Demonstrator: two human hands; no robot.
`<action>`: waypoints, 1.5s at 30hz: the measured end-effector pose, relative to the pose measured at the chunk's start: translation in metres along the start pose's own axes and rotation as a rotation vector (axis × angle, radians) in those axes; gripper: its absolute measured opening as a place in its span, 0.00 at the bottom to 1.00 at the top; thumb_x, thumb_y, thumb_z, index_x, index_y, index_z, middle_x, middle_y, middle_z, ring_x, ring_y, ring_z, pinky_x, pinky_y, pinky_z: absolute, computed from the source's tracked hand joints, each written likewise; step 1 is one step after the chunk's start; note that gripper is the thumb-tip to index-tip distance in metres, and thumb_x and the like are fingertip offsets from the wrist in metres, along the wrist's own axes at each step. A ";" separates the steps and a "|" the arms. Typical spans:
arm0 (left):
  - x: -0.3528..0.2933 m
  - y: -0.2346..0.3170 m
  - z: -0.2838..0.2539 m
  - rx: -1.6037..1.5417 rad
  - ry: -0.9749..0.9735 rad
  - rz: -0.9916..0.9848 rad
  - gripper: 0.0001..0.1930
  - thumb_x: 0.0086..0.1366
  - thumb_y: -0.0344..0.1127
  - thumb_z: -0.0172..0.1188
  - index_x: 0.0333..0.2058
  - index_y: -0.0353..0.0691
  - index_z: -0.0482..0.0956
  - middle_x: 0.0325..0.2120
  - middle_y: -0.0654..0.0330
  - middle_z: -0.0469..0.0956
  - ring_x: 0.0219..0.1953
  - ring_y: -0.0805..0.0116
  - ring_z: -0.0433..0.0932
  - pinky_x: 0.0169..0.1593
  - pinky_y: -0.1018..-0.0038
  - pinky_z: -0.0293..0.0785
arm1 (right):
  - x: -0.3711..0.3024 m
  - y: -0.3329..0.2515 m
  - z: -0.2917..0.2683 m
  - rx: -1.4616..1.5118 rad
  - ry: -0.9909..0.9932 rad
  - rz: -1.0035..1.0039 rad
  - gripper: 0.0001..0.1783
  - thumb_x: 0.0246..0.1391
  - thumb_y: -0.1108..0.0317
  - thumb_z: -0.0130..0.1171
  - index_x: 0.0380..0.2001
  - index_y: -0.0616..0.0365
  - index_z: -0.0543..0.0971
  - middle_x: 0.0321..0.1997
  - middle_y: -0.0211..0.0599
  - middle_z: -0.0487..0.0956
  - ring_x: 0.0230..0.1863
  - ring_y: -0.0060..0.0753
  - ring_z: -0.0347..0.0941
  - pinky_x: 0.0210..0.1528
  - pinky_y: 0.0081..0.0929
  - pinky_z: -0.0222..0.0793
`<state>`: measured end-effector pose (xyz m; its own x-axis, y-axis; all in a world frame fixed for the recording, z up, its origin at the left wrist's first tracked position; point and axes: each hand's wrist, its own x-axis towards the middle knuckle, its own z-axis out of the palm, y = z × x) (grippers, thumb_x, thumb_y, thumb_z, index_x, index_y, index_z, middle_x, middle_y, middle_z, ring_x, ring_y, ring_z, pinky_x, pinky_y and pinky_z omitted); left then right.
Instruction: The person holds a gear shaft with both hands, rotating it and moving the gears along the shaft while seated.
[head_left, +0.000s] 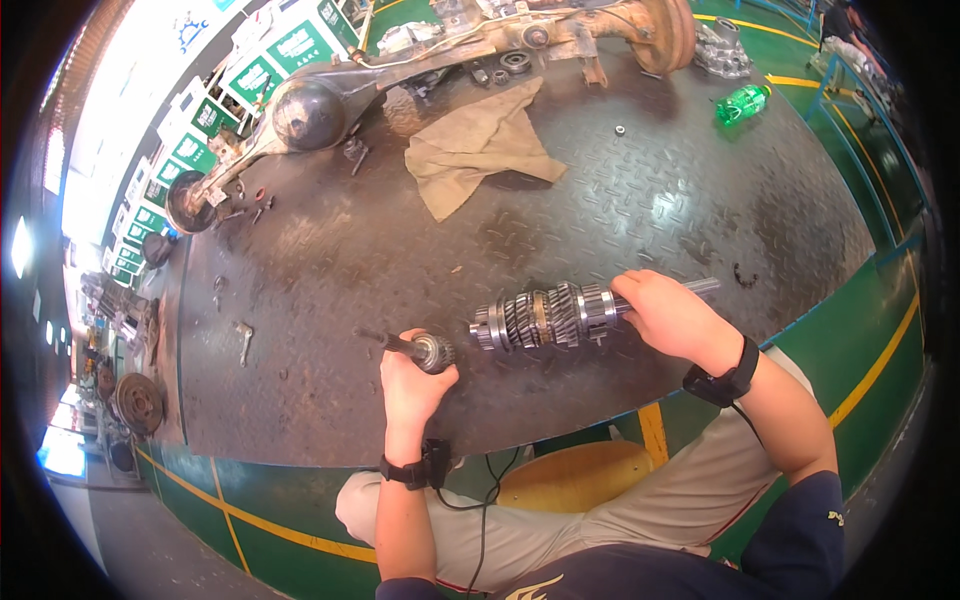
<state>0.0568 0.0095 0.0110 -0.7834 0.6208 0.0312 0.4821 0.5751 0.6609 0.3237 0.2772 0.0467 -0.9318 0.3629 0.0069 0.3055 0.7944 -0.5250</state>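
Observation:
My left hand [412,385] is closed around a short gear shaft [432,352], whose toothed end faces right and whose thin dark end points up and left. Just to the right is a long transmission shaft [545,318] stacked with several gears and a brass-coloured ring. My right hand [665,312] wraps around its plain right part, and the splined tip sticks out beyond the fingers. A small gap separates the two shafts. Both are over the near part of the metal table. My palms and the gripped stretches of the shafts are hidden.
The dark tread-plate table [330,270] bears a brown cloth [480,150], a rusty axle housing [310,112] along the far side, and a green bottle [742,104] at the far right. A dark snap ring [745,275] lies right of my hand, a small wrench-like part [245,343] at left.

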 end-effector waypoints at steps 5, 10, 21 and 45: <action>0.003 0.000 0.000 0.065 -0.015 -0.003 0.28 0.44 0.33 0.77 0.47 0.34 0.83 0.39 0.49 0.86 0.42 0.53 0.87 0.51 0.62 0.82 | -0.001 0.003 0.002 0.023 0.020 -0.016 0.12 0.54 0.80 0.64 0.41 0.65 0.74 0.44 0.52 0.80 0.51 0.63 0.78 0.53 0.52 0.76; 0.002 -0.002 -0.001 0.084 -0.019 0.024 0.28 0.44 0.34 0.78 0.46 0.34 0.82 0.38 0.48 0.85 0.42 0.50 0.85 0.51 0.59 0.82 | -0.001 0.004 0.003 0.037 -0.008 0.012 0.14 0.56 0.78 0.65 0.43 0.63 0.74 0.45 0.50 0.78 0.51 0.62 0.76 0.53 0.54 0.74; 0.006 -0.015 -0.011 -0.168 -0.109 -0.005 0.25 0.52 0.32 0.82 0.48 0.32 0.85 0.37 0.56 0.87 0.39 0.66 0.85 0.47 0.67 0.82 | -0.002 0.008 0.008 -0.019 0.049 -0.024 0.13 0.52 0.84 0.59 0.41 0.64 0.76 0.43 0.49 0.82 0.50 0.59 0.80 0.54 0.50 0.77; 0.013 -0.025 0.003 0.042 -0.106 0.094 0.28 0.44 0.33 0.79 0.47 0.35 0.81 0.43 0.51 0.82 0.46 0.53 0.81 0.53 0.58 0.79 | -0.005 0.010 0.009 -0.027 0.040 -0.024 0.13 0.53 0.83 0.60 0.43 0.64 0.77 0.43 0.49 0.84 0.50 0.56 0.82 0.53 0.48 0.80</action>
<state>0.0355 0.0052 -0.0071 -0.6892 0.7245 0.0106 0.5693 0.5324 0.6265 0.3297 0.2791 0.0331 -0.9306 0.3621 0.0538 0.2886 0.8160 -0.5008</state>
